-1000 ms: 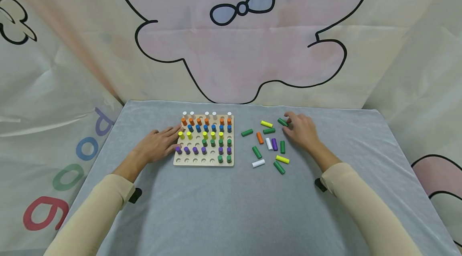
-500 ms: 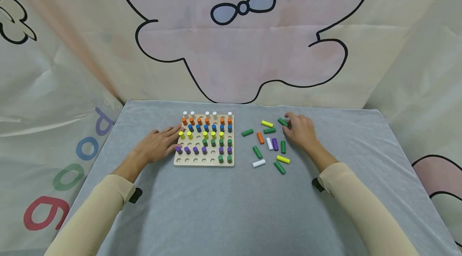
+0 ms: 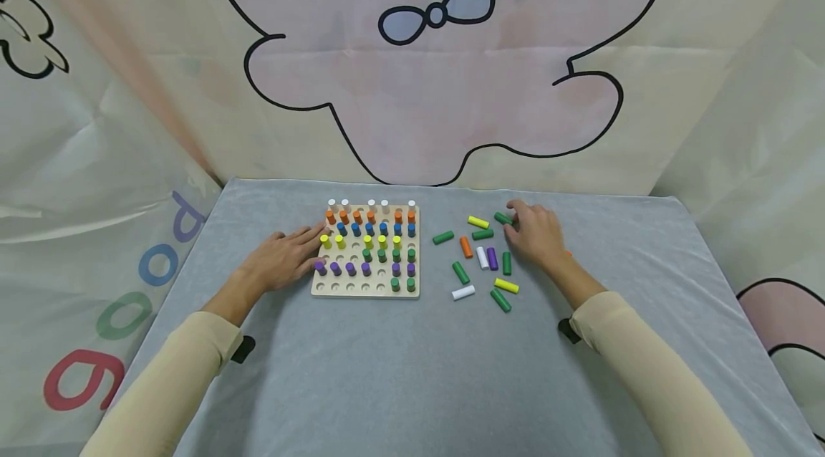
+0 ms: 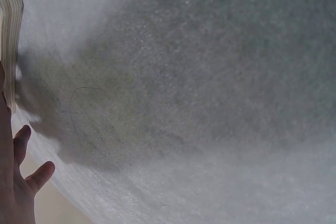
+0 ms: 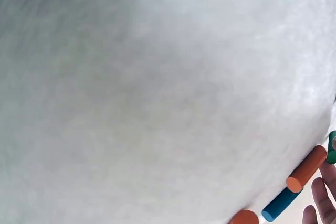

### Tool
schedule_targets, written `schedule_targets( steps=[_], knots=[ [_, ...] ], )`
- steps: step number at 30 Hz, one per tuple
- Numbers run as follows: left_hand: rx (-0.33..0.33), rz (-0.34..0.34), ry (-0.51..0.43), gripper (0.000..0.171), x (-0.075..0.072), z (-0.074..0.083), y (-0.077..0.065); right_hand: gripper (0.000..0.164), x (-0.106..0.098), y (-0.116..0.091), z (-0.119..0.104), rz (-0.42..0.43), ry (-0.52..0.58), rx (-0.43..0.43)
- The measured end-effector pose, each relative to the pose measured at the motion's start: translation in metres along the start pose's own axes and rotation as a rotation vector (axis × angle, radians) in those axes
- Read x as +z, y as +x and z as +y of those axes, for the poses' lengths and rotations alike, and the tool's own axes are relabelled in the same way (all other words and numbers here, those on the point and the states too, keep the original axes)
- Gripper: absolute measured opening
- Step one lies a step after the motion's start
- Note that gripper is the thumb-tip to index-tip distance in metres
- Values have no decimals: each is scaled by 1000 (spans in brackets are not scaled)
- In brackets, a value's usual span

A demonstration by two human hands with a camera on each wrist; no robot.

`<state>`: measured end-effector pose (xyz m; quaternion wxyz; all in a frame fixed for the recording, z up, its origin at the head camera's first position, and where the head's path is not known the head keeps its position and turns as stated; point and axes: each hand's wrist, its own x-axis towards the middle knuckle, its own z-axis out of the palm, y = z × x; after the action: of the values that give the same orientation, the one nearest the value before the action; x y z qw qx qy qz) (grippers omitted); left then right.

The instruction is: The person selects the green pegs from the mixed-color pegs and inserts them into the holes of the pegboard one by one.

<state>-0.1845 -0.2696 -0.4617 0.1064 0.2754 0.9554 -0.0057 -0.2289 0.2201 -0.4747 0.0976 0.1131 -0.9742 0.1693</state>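
Left hand [image 3: 281,258] at pegboard [image 3: 365,294] 9 o'clock, fingers straight. Right hand [image 3: 535,229] pinches green peg [image 3: 502,217], 3 o'clock. Lettering [image 3: 132,299], 8 o'clock: "good".

Pegboard [image 3: 374,294] on grey worktop [image 3: 399,378]. Upright pegs [image 3: 382,256] by row, far to near: white, orange, blue, yellow, green, purple, green. Left hand [image 3: 286,256] against board's left edge, fingers extended. Right hand [image 3: 536,231] pinches one end of green peg [image 3: 502,218]. Loose pegs [image 3: 466,247], mixed colours, lie between board and right hand. Backdrop [image 3: 412,84]: printed bow [image 3: 436,15].
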Motion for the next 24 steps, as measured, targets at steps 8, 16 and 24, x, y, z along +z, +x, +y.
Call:
schedule_targets(
  steps=[8,16,24],
  knots=[
    [-3,-3,-11,67,-1,1,0,35,-5,2,-13,28,10,-28],
    [-8,-3,-19,67,1,0,1,34,-6,3,-18,45,4,-51],
    [3,1,-28,67,1,-1,1,36,-11,3,-25,109,39,-75]
  ],
)
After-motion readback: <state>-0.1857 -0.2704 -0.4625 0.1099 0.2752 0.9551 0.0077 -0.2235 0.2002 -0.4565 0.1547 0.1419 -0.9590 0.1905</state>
